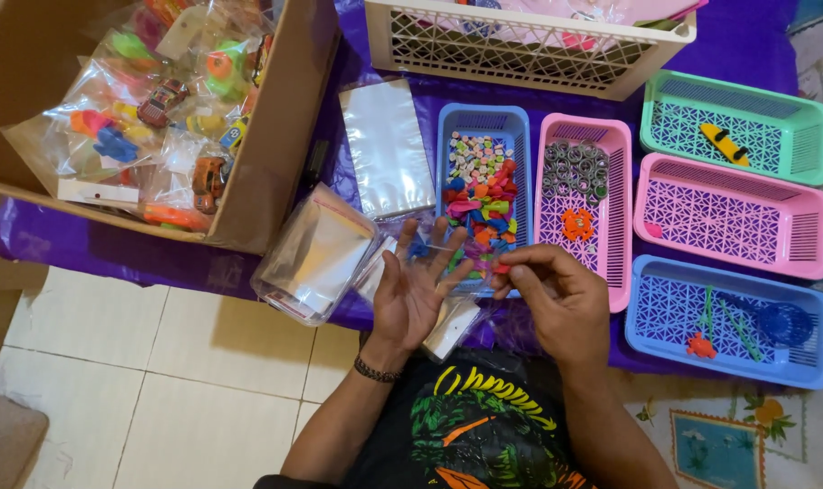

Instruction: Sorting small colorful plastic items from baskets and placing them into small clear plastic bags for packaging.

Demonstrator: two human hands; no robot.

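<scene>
Item: small red piece [501, 268], pinched in our right hand [556, 294] fingertips; our left hand [416, 290] open, palm up, just beside it.

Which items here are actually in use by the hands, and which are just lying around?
In use:
- left hand, open, holding a clear bag
- right hand, pinching a small red piece
- blue basket of balloons and beads
- stack of clear bags

Lying about:
- cardboard box of bagged toys
- pink basket of rings
- green basket
- empty-looking pink basket
- white basket
</scene>
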